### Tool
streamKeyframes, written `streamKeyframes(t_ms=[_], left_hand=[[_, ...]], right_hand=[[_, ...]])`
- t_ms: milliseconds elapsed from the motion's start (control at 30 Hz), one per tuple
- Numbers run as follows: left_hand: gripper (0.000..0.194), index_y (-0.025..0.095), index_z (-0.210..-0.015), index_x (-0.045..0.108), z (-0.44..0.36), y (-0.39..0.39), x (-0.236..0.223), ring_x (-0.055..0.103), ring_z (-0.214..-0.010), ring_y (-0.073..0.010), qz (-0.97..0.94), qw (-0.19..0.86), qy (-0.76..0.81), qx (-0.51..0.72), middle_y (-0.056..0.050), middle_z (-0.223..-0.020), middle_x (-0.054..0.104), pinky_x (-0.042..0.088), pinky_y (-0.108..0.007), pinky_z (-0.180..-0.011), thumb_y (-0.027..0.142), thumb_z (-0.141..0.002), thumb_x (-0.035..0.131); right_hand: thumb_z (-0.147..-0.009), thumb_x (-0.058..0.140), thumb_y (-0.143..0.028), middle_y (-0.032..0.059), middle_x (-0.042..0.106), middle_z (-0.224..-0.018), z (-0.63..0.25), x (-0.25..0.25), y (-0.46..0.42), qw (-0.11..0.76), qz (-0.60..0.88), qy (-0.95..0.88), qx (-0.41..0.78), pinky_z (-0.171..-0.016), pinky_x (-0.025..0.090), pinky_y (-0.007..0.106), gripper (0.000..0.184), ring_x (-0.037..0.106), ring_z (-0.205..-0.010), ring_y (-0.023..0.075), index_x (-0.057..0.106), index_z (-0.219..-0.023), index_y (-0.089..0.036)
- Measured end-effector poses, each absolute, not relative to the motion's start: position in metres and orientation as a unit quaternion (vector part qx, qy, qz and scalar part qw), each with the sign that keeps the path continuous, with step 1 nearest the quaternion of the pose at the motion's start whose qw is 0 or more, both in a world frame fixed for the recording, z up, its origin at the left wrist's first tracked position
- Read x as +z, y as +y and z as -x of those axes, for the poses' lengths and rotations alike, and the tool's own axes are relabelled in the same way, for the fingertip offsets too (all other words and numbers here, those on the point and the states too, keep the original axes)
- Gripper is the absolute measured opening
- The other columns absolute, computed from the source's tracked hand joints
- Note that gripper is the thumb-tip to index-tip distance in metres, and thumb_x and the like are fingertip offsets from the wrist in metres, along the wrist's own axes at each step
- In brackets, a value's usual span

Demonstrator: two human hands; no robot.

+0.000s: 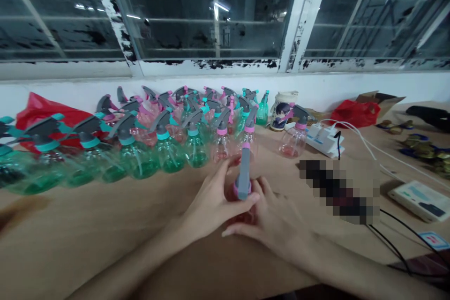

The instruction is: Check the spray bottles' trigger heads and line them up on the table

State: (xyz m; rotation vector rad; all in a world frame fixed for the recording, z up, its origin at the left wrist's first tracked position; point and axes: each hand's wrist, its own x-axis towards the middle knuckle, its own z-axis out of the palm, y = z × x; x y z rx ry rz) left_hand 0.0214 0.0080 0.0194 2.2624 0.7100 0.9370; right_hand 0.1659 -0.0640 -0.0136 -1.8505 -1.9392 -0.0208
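Note:
Both of my hands close around one pink spray bottle (243, 176) with a grey trigger head, upright on the wooden table (105, 234). My left hand (214, 199) grips the pink collar below the trigger head with thumb and fingers. My right hand (272, 218) wraps round the bottle's clear pink body from the right, hiding most of it. Just behind stand rows of finished spray bottles (168, 145), green ones on the left and pink ones toward the middle.
A lone pink spray bottle (295, 138) stands beside a white power strip (325, 139) with cables. A printed mug (283, 110), red bags (355, 112), a white device (420, 199) and a window wall lie behind and right.

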Motion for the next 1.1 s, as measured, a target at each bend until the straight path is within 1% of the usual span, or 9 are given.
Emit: streamKeyframes(t_ms=[100, 167, 300, 400, 600, 733, 867, 1000, 1100], left_hand=[[0.026, 0.026, -0.107, 0.06, -0.016, 0.007, 0.026, 0.068, -0.071, -0.0187, -0.834, 0.31, 0.269, 0.368, 0.002, -0.08, 0.069, 0.057, -0.033, -0.065, 0.028, -0.082, 0.064], [0.016, 0.025, -0.097, 0.063, -0.012, 0.008, 0.024, 0.066, -0.066, -0.0171, -0.818, 0.313, 0.277, 0.395, 0.003, -0.074, 0.068, 0.056, -0.031, -0.062, 0.024, -0.081, 0.06], [0.017, 0.024, -0.084, 0.063, -0.005, 0.012, 0.02, 0.067, -0.069, -0.0172, -0.78, 0.336, 0.301, 0.434, 0.001, -0.077, 0.069, 0.057, -0.031, -0.064, 0.015, -0.073, 0.054], [0.021, 0.025, -0.078, 0.063, -0.003, 0.015, 0.022, 0.067, -0.072, -0.0176, -0.777, 0.342, 0.29, 0.442, 0.001, -0.079, 0.069, 0.057, -0.034, -0.07, 0.013, -0.068, 0.05], [0.02, 0.025, -0.076, 0.063, -0.007, 0.02, 0.024, 0.064, -0.066, -0.0178, -0.789, 0.351, 0.274, 0.423, 0.002, -0.07, 0.066, 0.056, -0.033, -0.061, 0.015, -0.067, 0.048], [0.017, 0.023, -0.075, 0.063, -0.011, 0.03, 0.022, 0.064, -0.067, -0.0173, -0.771, 0.374, 0.284, 0.43, 0.001, -0.073, 0.068, 0.053, -0.031, -0.064, 0.016, -0.068, 0.048], [0.011, 0.021, -0.073, 0.062, -0.005, 0.043, 0.023, 0.061, -0.062, -0.0153, -0.774, 0.391, 0.299, 0.398, 0.003, -0.066, 0.064, 0.049, -0.027, -0.059, 0.018, -0.069, 0.051], [0.01, 0.02, -0.074, 0.061, 0.001, 0.05, 0.026, 0.057, -0.062, -0.0138, -0.77, 0.407, 0.308, 0.384, 0.003, -0.069, 0.062, 0.045, -0.025, -0.057, 0.02, -0.069, 0.053], [0.007, 0.019, -0.07, 0.059, 0.0, 0.049, 0.028, 0.05, -0.055, -0.0118, -0.761, 0.426, 0.306, 0.381, 0.004, -0.06, 0.055, 0.041, -0.023, -0.053, 0.021, -0.068, 0.052]], right_hand=[[-0.071, 0.041, -0.082, 0.0211, 0.064, -0.098, -0.141, -0.019, -0.064, 0.222, 0.655, -0.721, -0.045, -0.046, 0.052, 0.045, 0.084, 0.067, -0.065, 0.0324, 0.058, -0.113, -0.011], [-0.077, 0.036, -0.077, 0.0219, 0.064, -0.097, -0.13, -0.02, -0.062, 0.236, 0.639, -0.73, -0.054, -0.045, 0.053, 0.042, 0.082, 0.067, -0.069, 0.0323, 0.056, -0.117, -0.008], [-0.078, 0.036, -0.078, 0.0186, 0.064, -0.097, -0.124, -0.017, -0.054, 0.246, 0.619, -0.746, -0.004, -0.052, 0.056, 0.046, 0.081, 0.067, -0.079, 0.0343, 0.054, -0.118, -0.01], [-0.076, 0.041, -0.078, 0.0169, 0.065, -0.102, -0.138, -0.017, -0.051, 0.241, 0.589, -0.769, 0.069, -0.066, 0.056, 0.052, 0.079, 0.066, -0.087, 0.0348, 0.054, -0.116, -0.011], [-0.09, 0.042, -0.059, 0.0162, 0.06, -0.118, -0.196, -0.039, -0.037, 0.24, 0.553, -0.791, 0.106, -0.093, 0.047, 0.051, 0.056, 0.058, -0.109, 0.0293, 0.05, -0.123, -0.014], [-0.091, 0.043, -0.054, 0.0155, 0.057, -0.123, -0.215, -0.06, -0.019, 0.262, 0.552, -0.785, 0.104, -0.099, 0.043, 0.049, 0.048, 0.053, -0.116, 0.0273, 0.053, -0.118, -0.015], [-0.088, 0.049, -0.057, 0.0173, 0.053, -0.13, -0.215, -0.071, -0.01, 0.253, 0.538, -0.801, 0.071, -0.103, 0.039, 0.051, 0.052, 0.048, -0.123, 0.0293, 0.054, -0.117, -0.014], [-0.086, 0.051, -0.058, 0.0184, 0.054, -0.131, -0.212, -0.072, -0.007, 0.243, 0.529, -0.81, 0.068, -0.105, 0.038, 0.05, 0.056, 0.047, -0.125, 0.029, 0.054, -0.119, -0.013], [-0.085, 0.051, -0.059, 0.019, 0.053, -0.133, -0.212, -0.072, -0.004, 0.235, 0.52, -0.818, 0.07, -0.106, 0.038, 0.049, 0.06, 0.046, -0.127, 0.0297, 0.053, -0.121, -0.011]])
